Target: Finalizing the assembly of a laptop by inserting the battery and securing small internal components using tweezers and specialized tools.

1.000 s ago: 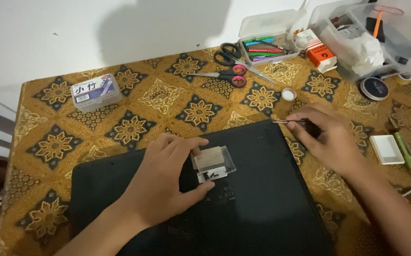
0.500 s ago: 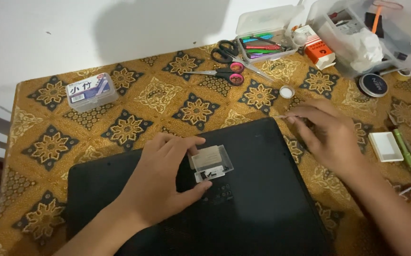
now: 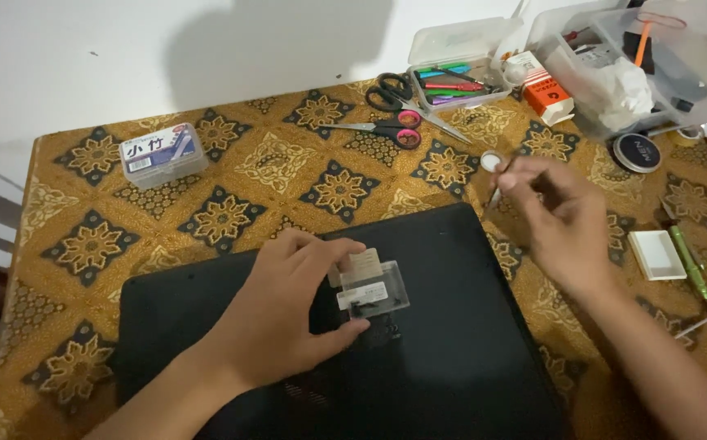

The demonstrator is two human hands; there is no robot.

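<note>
Fingers of the left hand (image 3: pixel 288 314) pinned a clear case (image 3: pixel 372 289) steady on the laptop (image 3: pixel 451 358) while the right hand (image 3: pixel 557 216) pinched a thin tool (image 3: pixel 496 191).

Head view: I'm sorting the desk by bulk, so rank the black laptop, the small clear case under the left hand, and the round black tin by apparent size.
1. black laptop
2. small clear case
3. round black tin, though it lies farther from the camera, so its place below the case is unsure.
</note>
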